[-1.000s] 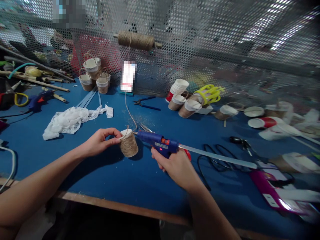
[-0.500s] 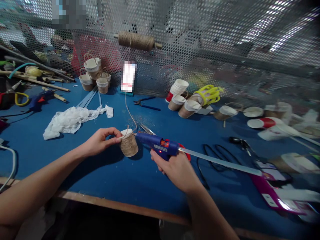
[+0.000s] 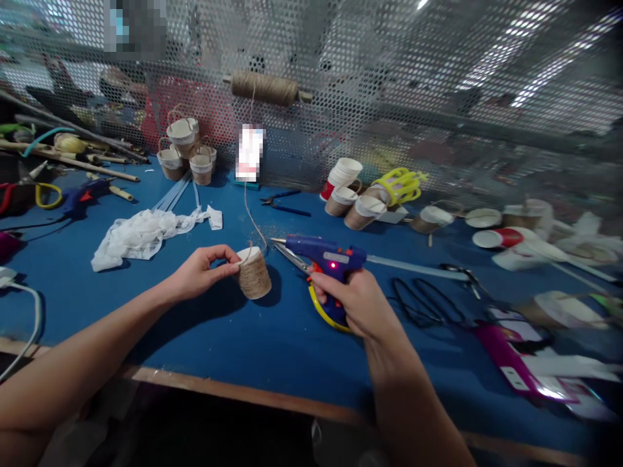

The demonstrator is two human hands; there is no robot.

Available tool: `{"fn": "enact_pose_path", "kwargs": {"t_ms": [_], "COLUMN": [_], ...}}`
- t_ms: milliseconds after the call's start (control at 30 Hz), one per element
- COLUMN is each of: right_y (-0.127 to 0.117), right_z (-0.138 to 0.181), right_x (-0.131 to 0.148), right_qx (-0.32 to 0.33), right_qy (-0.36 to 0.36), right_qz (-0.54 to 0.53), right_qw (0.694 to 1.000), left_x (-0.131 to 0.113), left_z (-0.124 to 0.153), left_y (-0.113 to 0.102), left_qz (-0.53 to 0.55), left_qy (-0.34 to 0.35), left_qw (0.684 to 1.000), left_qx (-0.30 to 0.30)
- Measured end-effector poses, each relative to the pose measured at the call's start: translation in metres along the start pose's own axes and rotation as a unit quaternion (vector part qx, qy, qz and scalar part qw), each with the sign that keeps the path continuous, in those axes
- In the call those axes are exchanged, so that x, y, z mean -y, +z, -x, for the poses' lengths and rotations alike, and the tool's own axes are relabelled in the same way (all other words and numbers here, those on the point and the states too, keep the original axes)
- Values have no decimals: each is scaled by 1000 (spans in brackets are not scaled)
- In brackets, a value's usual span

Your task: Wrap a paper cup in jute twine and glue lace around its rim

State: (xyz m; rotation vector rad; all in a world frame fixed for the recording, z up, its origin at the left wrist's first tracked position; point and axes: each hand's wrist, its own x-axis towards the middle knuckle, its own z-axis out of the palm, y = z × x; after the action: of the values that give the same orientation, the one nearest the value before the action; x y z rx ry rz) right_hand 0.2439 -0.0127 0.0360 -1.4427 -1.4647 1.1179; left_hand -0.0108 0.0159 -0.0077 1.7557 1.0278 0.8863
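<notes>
My left hand [image 3: 198, 272] pinches the rim of a small cup wrapped in jute twine [image 3: 253, 275], tilted on the blue table [image 3: 243, 331]. A strand of twine [image 3: 249, 207] runs from the cup up to a twine spool [image 3: 264, 87] on the mesh wall. My right hand [image 3: 357, 301] grips a blue hot glue gun [image 3: 327, 256] with a lit red lamp and a clear glue stick out the back. Its nozzle points left, a short way from the cup. Scissors [image 3: 311, 285] with yellow handles lie under the gun.
White cloth [image 3: 141, 232] lies at left, with a second glue gun [image 3: 82, 194] and sticks beyond. Twine-wrapped cups [image 3: 187, 152] stand at the back; paper cups [image 3: 353, 194] and a yellow holder [image 3: 402, 185] sit right. Black cable [image 3: 423, 308] and pliers [image 3: 282, 201] lie nearby.
My right hand has pulled the glue gun back from the cup and swung it upright and to the right. The left hand still holds the cup.
</notes>
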Motion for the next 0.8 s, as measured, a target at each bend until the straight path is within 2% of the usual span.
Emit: {"fn": "enact_pose_path", "kwargs": {"t_ms": [67, 167, 400, 500, 600, 667, 733, 800], "right_y": [-6, -13, -16, -15, -10, -1, 10, 23], "right_z": [-13, -35, -80, -90, -88, -79, -65, -52], "right_x": [-8, -18, -37, -39, -30, -16, 3, 20], "right_qx": [-70, -116, -103, -106, -115, -103, -51, 48], "right_qy": [15, 30, 117, 121, 79, 19, -56, -122], "right_qz": [30, 77, 235, 283, 318, 323, 309, 275], "right_qw": [997, 990, 960, 945, 938, 941, 948, 953], "left_x": [-1, -4, -10, -11, -13, -15, -18, -20], "left_z": [0, 1, 5, 6, 7, 8, 9, 10], "left_y": [-1, -2, -1, -2, -3, -4, -4, -4], "left_qz": [-4, -26, -90, -96, -98, -96, -92, -80], "left_qy": [9, 24, 60, 75, 83, 89, 92, 90], "left_qw": [1000, 999, 994, 992, 991, 991, 990, 989], "left_qx": [-2, -8, -2, 11, 24, 38, 60, 86]}}
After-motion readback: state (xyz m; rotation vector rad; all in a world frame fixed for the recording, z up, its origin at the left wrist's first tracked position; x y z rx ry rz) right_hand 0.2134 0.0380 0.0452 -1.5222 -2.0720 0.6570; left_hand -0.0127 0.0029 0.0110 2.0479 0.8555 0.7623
